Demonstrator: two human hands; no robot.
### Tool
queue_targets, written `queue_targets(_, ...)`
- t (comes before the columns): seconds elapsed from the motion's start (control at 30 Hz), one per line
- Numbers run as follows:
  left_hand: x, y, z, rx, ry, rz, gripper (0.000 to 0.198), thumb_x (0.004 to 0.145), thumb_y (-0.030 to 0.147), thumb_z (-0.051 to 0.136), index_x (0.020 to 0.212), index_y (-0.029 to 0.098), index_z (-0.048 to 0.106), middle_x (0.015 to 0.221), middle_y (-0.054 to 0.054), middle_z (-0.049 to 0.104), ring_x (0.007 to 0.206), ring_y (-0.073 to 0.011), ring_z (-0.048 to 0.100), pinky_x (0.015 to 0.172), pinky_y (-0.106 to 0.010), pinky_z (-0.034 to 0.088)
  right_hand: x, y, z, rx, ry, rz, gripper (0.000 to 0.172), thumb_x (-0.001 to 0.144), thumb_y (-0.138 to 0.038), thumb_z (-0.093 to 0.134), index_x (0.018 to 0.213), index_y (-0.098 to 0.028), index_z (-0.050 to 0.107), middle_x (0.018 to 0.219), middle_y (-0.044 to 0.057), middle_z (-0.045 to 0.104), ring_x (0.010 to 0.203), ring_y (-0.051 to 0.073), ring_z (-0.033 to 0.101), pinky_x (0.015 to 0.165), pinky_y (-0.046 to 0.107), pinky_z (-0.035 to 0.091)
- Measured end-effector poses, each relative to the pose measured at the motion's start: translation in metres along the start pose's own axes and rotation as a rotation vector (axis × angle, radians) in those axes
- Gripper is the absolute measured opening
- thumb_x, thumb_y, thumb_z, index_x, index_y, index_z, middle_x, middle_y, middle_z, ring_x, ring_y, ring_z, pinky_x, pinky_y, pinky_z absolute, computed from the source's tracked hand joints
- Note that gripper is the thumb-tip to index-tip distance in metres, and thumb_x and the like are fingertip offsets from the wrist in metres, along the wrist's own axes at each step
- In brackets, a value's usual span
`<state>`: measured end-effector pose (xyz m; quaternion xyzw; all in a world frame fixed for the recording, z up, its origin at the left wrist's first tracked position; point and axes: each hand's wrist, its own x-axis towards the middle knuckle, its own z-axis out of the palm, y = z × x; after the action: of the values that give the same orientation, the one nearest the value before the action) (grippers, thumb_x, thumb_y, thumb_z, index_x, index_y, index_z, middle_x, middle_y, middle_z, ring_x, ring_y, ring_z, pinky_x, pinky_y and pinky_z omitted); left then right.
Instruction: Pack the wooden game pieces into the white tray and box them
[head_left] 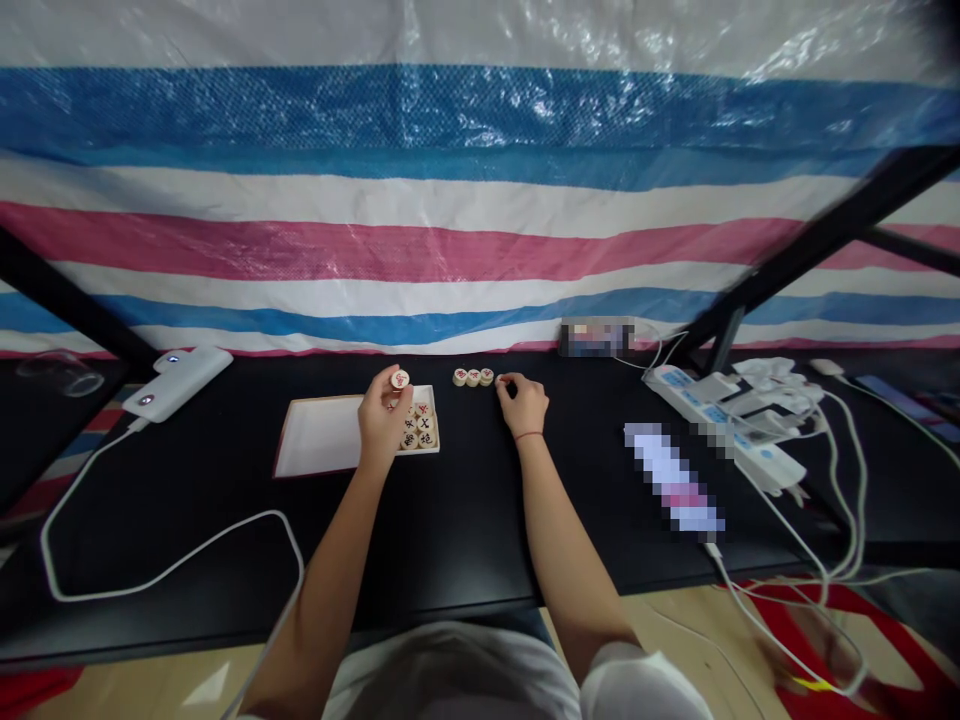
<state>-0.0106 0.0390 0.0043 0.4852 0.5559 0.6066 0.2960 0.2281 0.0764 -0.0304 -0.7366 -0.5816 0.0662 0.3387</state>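
Head view: your left hand [381, 418] pinches a round, pale disc [400, 380], red-marked face toward you, near the box's [437, 434] far edge; your right hand [526, 406] curls beside a row of discs [473, 378] running left to right, though whether its narrowed grip has hold of one cannot be told. A striped sheet [450, 255] hangs behind the black tabletop [457, 540].

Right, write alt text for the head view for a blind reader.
A person's left hand holds a round, red-marked piece by an open box of similar pieces. The right hand is next to a short row of pieces on a black table.
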Motion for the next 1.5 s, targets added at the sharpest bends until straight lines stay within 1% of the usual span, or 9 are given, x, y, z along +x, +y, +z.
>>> queue_targets(0.2, -0.006, 0.004, 0.0, 0.313, -0.067, 0.232, 0.032, 0.08, 0.03, 0.067, 0.11, 0.02, 0.063, 0.099, -0.006, 0.07, 0.084, -0.0169, 0.067, 0.082, -0.031, 0.053, -0.019, -0.042, -0.011, 0.279, 0.168, -0.167, 0.025, 0.089, -0.033, 0.049, 0.089, -0.018, 0.068, 0.096, 0.01, 0.071, 0.091, 0.022, 0.06, 0.088, 0.037, 0.044)
queue_targets(0.33, -0.012, 0.005, 0.002, 0.531, -0.143, 0.451, 0.023, 0.081, 0.024, 0.067, 0.102, 0.021, 0.062, 0.09, -0.005, 0.069, 0.084, -0.0189, 0.065, 0.08, -0.031, 0.051, -0.045, -0.085, -0.015, 0.596, -0.152, -0.396, 0.024, 0.084, -0.038, 0.059, 0.098, -0.02, 0.067, 0.09, 0.004, 0.071, 0.075, 0.016, 0.063, 0.071, 0.028, 0.049)
queue_targets(0.47, -0.012, 0.002, 0.003, 0.583, -0.165, 0.565, 0.019, 0.082, 0.02, 0.065, 0.101, 0.021, 0.061, 0.089, -0.004, 0.068, 0.084, -0.0202, 0.064, 0.078, -0.032, 0.05, -0.057, -0.1, -0.013, 0.697, -0.257, -0.419, 0.022, 0.079, -0.034, 0.065, 0.096, -0.02, 0.067, 0.086, 0.002, 0.07, 0.069, 0.014, 0.062, 0.067, 0.026, 0.05)
queue_targets(0.7, -0.013, 0.002, 0.006, 0.554, -0.232, 0.617, 0.025, 0.086, 0.021, 0.059, 0.111, 0.022, 0.057, 0.099, -0.007, 0.068, 0.094, -0.0222, 0.063, 0.086, -0.037, 0.049, -0.051, -0.093, -0.011, 0.741, -0.233, -0.33, 0.022, 0.08, -0.039, 0.062, 0.093, -0.021, 0.066, 0.087, 0.002, 0.07, 0.072, 0.014, 0.063, 0.068, 0.027, 0.052)
queue_targets(0.83, -0.014, 0.005, 0.005, 0.545, -0.214, 0.603, 0.034, 0.086, 0.029, 0.062, 0.118, 0.02, 0.055, 0.091, -0.006, 0.066, 0.087, -0.0213, 0.062, 0.085, -0.037, 0.049, -0.033, -0.072, -0.014, 0.674, -0.028, -0.205, 0.026, 0.081, -0.042, 0.061, 0.093, -0.02, 0.066, 0.088, 0.004, 0.07, 0.076, 0.016, 0.062, 0.07, 0.028, 0.05)
queue_targets(1.0, -0.014, 0.007, 0.004, 0.54, -0.218, 0.57, 0.029, 0.089, 0.03, 0.057, 0.117, 0.021, 0.056, 0.091, -0.005, 0.065, 0.089, -0.0203, 0.062, 0.086, -0.035, 0.048, -0.002, -0.016, -0.02, 0.409, 0.23, 0.036, 0.029, 0.08, -0.039, 0.056, 0.094, -0.017, 0.065, 0.091, 0.008, 0.07, 0.078, 0.019, 0.061, 0.075, 0.032, 0.047)
queue_targets(1.13, -0.014, 0.008, 0.004, 0.541, -0.234, 0.543, 0.027, 0.09, 0.029, 0.054, 0.116, 0.021, 0.057, 0.092, -0.006, 0.066, 0.09, -0.0201, 0.062, 0.087, -0.035, 0.047, 0.007, 0.009, -0.016, 0.216, 0.123, 0.017, 0.027, 0.082, -0.033, 0.054, 0.1, -0.017, 0.064, 0.098, 0.01, 0.07, 0.09, 0.023, 0.061, 0.082, 0.035, 0.045)
queue_targets(1.3, -0.013, 0.009, 0.002, 0.547, -0.208, 0.521, 0.026, 0.089, 0.027, 0.053, 0.114, 0.021, 0.059, 0.09, -0.005, 0.065, 0.089, -0.0197, 0.062, 0.086, -0.034, 0.047, 0.002, 0.002, -0.006, 0.032, -0.021, -0.1, 0.02, 0.086, -0.031, 0.054, 0.1, -0.021, 0.064, 0.102, 0.008, 0.07, 0.102, 0.026, 0.057, 0.084, 0.037, 0.041)
queue_targets(1.5, -0.013, 0.011, 0.0, 0.564, -0.196, 0.528, 0.025, 0.089, 0.025, 0.052, 0.113, 0.02, 0.059, 0.089, -0.005, 0.066, 0.089, -0.0196, 0.062, 0.085, -0.032, 0.047, -0.001, -0.003, -0.005, -0.042, -0.029, -0.105, 0.017, 0.086, -0.027, 0.055, 0.1, -0.022, 0.064, 0.099, 0.006, 0.069, 0.096, 0.024, 0.056, 0.079, 0.034, 0.037)
